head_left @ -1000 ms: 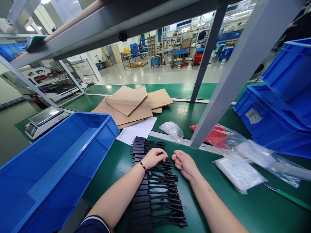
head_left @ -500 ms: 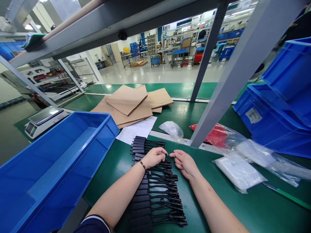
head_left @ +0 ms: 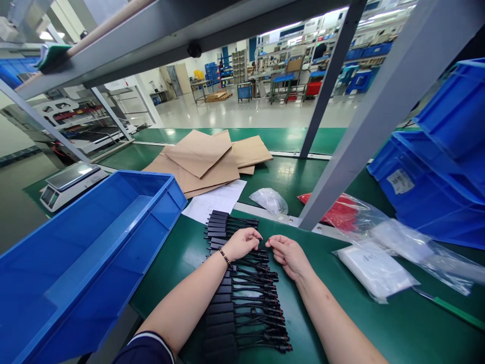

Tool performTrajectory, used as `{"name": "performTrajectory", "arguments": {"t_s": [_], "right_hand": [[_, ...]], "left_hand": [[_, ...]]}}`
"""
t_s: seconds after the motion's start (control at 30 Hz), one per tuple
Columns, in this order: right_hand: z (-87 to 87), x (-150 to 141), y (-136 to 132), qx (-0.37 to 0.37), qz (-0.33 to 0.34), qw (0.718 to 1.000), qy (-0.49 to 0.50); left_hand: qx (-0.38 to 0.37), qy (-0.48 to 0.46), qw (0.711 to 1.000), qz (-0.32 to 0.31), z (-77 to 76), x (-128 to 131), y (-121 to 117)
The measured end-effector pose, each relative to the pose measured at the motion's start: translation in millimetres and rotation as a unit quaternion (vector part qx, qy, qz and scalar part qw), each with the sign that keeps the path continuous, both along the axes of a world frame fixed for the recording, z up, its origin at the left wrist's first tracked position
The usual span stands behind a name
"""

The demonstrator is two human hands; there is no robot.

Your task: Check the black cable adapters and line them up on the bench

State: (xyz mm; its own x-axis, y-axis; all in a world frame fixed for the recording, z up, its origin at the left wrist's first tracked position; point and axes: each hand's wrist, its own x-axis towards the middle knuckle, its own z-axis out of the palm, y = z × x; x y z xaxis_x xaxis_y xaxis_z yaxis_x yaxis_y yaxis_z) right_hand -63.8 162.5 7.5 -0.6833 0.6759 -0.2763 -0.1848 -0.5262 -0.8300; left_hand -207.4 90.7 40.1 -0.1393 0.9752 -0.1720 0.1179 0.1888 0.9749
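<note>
Black box-shaped modules with short cables [head_left: 220,318] lie in a long row on the green bench, and several cable ends carry red rings. My left hand [head_left: 244,243] is over the upper part of the row, its thumb and fingers closed on a black cable connector [head_left: 260,240] whose tip just shows. Just right of it, my right hand [head_left: 286,254] pinches thumb and forefinger together, facing the connector across a small gap. Whatever is in that pinch is too small to name.
A long blue bin [head_left: 113,242] stands at left, near a scale [head_left: 74,179]. Brown cardboard sheets [head_left: 200,156] and a printed paper [head_left: 217,202] lie ahead. Right are a bag of red parts [head_left: 341,212], clear bags [head_left: 377,268], a green-handled tool [head_left: 458,312], a grey post [head_left: 352,146] and stacked blue bins [head_left: 428,187].
My right forefinger, pointing out before, has drawn in against the thumb. My left hand keeps nearly the same place and grip. The view has shifted slightly.
</note>
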Motion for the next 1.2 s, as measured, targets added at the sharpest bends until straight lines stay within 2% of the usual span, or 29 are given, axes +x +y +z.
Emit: {"name": "performTrajectory", "arguments": {"t_s": [0.33, 0.8, 1.2], "right_hand": [[6.5, -2, -4, 0.018, 0.008, 1.000, -0.003], [5.8, -3, -6, 0.031, 0.024, 0.999, -0.014], [7.2, -6, -14, 0.047, 0.085, 0.995, -0.009]], "left_hand": [[0.008, 0.006, 1.000, -0.004, -0.1, 0, -1], [0.020, 0.012, 1.000, -0.017, -2.7, -1, -1], [0.040, 0.058, 0.997, -0.034, -4.3, -3, -2]]}}
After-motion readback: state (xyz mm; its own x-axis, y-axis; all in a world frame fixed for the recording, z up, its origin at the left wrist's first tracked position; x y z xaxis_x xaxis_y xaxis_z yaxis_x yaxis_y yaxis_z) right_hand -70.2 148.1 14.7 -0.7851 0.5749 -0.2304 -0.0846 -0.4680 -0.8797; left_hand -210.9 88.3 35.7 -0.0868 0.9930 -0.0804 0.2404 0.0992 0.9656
